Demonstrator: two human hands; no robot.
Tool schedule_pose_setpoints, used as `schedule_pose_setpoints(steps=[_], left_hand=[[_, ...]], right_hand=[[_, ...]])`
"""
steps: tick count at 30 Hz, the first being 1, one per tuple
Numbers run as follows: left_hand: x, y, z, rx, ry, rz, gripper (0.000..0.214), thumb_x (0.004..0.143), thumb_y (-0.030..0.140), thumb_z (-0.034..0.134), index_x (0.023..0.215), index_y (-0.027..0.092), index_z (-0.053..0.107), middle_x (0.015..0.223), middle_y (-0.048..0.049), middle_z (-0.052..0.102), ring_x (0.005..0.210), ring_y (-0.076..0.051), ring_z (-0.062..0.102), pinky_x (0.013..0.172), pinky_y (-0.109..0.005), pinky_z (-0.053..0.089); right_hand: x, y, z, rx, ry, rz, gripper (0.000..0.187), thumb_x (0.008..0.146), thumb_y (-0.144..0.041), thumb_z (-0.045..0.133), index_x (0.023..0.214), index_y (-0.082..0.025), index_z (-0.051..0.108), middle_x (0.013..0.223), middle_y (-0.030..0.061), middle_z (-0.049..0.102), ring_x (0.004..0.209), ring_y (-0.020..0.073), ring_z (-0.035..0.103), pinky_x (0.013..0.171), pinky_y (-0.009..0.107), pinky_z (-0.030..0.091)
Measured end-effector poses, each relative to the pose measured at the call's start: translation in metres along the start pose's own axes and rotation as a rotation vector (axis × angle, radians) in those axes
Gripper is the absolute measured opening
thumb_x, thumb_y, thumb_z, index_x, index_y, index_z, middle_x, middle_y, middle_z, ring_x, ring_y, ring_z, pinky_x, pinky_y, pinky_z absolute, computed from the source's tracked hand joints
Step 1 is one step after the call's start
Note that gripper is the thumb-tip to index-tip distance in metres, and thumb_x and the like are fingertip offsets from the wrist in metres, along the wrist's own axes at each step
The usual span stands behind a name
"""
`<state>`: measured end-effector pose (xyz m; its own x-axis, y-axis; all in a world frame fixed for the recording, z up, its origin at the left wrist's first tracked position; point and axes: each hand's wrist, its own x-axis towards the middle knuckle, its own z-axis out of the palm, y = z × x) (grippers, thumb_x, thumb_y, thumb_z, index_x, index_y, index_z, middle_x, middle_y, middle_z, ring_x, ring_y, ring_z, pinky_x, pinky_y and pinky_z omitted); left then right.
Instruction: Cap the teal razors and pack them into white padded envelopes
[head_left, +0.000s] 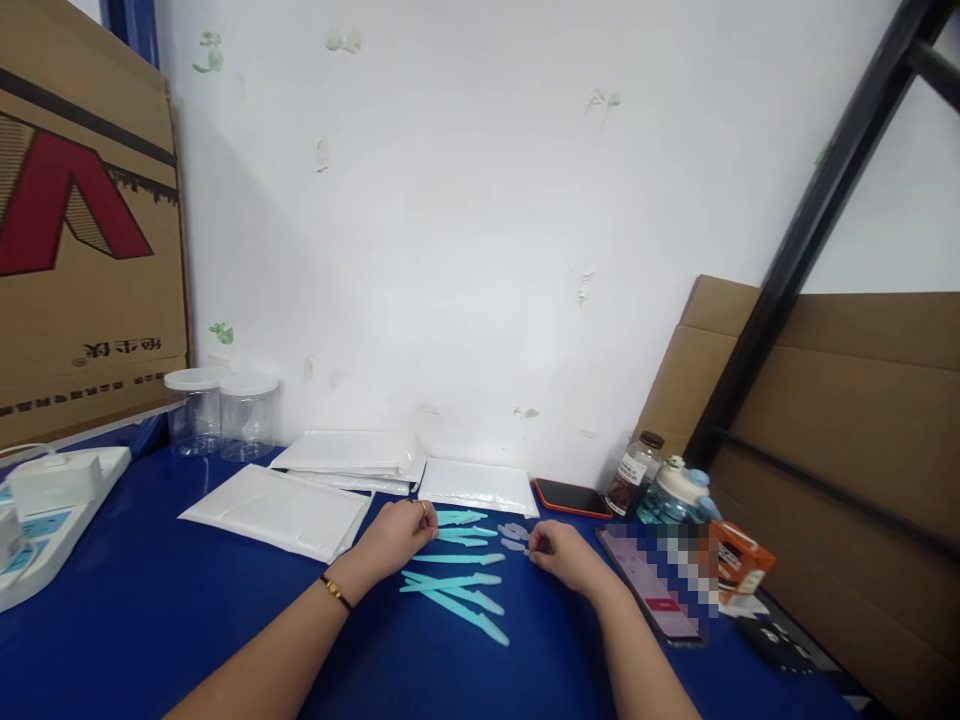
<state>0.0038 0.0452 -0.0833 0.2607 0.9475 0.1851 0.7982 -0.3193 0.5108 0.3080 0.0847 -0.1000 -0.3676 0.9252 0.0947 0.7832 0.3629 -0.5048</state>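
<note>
Several turquoise eyebrow razors [459, 559] lie spread on the blue tabletop, some crossing each other. My left hand [401, 535] is closed at the handle ends of the upper razors, fingertips pinched on one; the exact grip is partly hidden. To the right of the blades sits a small group of translucent blade caps [514, 532]. Closed in a pinch at the edge of that group, my right hand [561, 555] has its fingertips on one cap.
White padded mailers [289, 510] and clear jars [249, 420] stand back left, a power strip [67, 520] far left. On the right are a phone [574, 497], a tablet-like screen [645, 580], a brown-capped bottle [634, 475], a water bottle [675, 495] and an orange box [739, 560].
</note>
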Motion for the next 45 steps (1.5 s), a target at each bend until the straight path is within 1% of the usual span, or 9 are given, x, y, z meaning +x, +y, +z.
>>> schedule_pose_setpoints(steps=[3, 10, 16, 21, 29, 31, 33, 39, 45], left_hand=[[0.000, 0.001, 0.002, -0.155, -0.049, -0.004, 0.022, 0.078, 0.038, 0.046, 0.080, 0.019, 0.057, 0.067, 0.0020, 0.056, 0.061, -0.012, 0.049, 0.054, -0.021, 0.033], [0.001, 0.001, 0.004, -0.345, -0.108, 0.009, 0.025, 0.078, 0.040, 0.046, 0.079, 0.017, 0.053, 0.063, 0.0042, 0.046, 0.057, -0.010, 0.040, 0.053, -0.020, 0.031], [0.004, -0.004, 0.007, -0.356, -0.097, 0.003, 0.030, 0.077, 0.046, 0.046, 0.079, 0.017, 0.053, 0.063, 0.0047, 0.045, 0.057, -0.010, 0.039, 0.053, -0.020, 0.031], [0.005, -0.006, 0.009, -0.361, -0.098, 0.000, 0.032, 0.076, 0.048, 0.047, 0.078, 0.017, 0.053, 0.062, 0.0047, 0.045, 0.056, -0.010, 0.038, 0.052, -0.020, 0.030], [0.006, -0.010, 0.011, -0.400, -0.092, -0.017, 0.029, 0.074, 0.046, 0.049, 0.076, 0.017, 0.053, 0.062, 0.0045, 0.045, 0.057, -0.010, 0.038, 0.052, -0.019, 0.030], [0.006, -0.011, 0.011, -0.401, -0.090, -0.015, 0.029, 0.074, 0.046, 0.049, 0.076, 0.017, 0.053, 0.062, 0.0047, 0.044, 0.056, -0.010, 0.037, 0.052, -0.019, 0.029], [0.006, -0.011, 0.011, -0.404, -0.091, -0.016, 0.029, 0.075, 0.046, 0.049, 0.076, 0.017, 0.053, 0.062, 0.0048, 0.044, 0.056, -0.009, 0.037, 0.052, -0.019, 0.029], [0.005, -0.008, 0.007, -0.423, -0.097, -0.025, 0.029, 0.074, 0.045, 0.050, 0.077, 0.016, 0.054, 0.063, 0.0045, 0.044, 0.057, -0.010, 0.038, 0.053, -0.020, 0.030], [0.004, -0.002, 0.004, -0.435, -0.108, -0.043, 0.028, 0.072, 0.043, 0.052, 0.076, 0.016, 0.054, 0.061, 0.0045, 0.044, 0.057, -0.010, 0.038, 0.054, -0.020, 0.030]], right_hand=[[0.001, 0.000, 0.002, 0.078, -0.041, 0.026, 0.013, 0.066, -0.011, 0.059, 0.077, -0.017, 0.062, 0.069, 0.0002, 0.061, 0.063, 0.0128, 0.054, 0.056, 0.020, 0.037], [-0.002, -0.004, 0.001, 0.086, -0.060, 0.027, 0.009, 0.068, -0.012, 0.059, 0.075, -0.017, 0.062, 0.071, 0.0010, 0.061, 0.064, 0.0126, 0.053, 0.055, 0.019, 0.037], [-0.004, -0.011, -0.002, 0.060, -0.040, -0.005, 0.007, 0.068, -0.012, 0.059, 0.074, -0.017, 0.061, 0.073, 0.0014, 0.060, 0.066, 0.0129, 0.052, 0.058, 0.020, 0.037], [-0.003, -0.006, 0.000, 0.069, -0.050, 0.018, 0.015, 0.069, -0.013, 0.059, 0.083, -0.017, 0.061, 0.074, 0.0012, 0.061, 0.065, 0.0123, 0.054, 0.057, 0.019, 0.037], [-0.005, -0.001, -0.002, 0.031, -0.073, 0.062, 0.006, 0.066, -0.016, 0.062, 0.072, -0.016, 0.061, 0.069, 0.0017, 0.060, 0.063, 0.0134, 0.053, 0.054, 0.020, 0.037], [-0.006, -0.002, -0.003, 0.017, -0.069, 0.044, 0.003, 0.067, -0.015, 0.060, 0.070, -0.017, 0.061, 0.072, 0.0020, 0.060, 0.065, 0.0135, 0.053, 0.055, 0.021, 0.037], [-0.007, -0.007, -0.005, 0.012, -0.030, 0.013, 0.003, 0.069, -0.017, 0.059, 0.072, -0.017, 0.060, 0.073, 0.0017, 0.060, 0.066, 0.0137, 0.053, 0.057, 0.021, 0.036], [-0.009, -0.037, -0.010, 0.152, 0.073, -0.155, 0.012, 0.081, -0.027, 0.051, 0.080, -0.018, 0.058, 0.073, 0.0003, 0.061, 0.066, 0.0134, 0.052, 0.059, 0.022, 0.037], [-0.012, -0.056, -0.008, 0.153, 0.121, -0.233, 0.011, 0.080, -0.028, 0.053, 0.081, -0.019, 0.060, 0.074, 0.0007, 0.061, 0.066, 0.0136, 0.053, 0.061, 0.023, 0.038]])
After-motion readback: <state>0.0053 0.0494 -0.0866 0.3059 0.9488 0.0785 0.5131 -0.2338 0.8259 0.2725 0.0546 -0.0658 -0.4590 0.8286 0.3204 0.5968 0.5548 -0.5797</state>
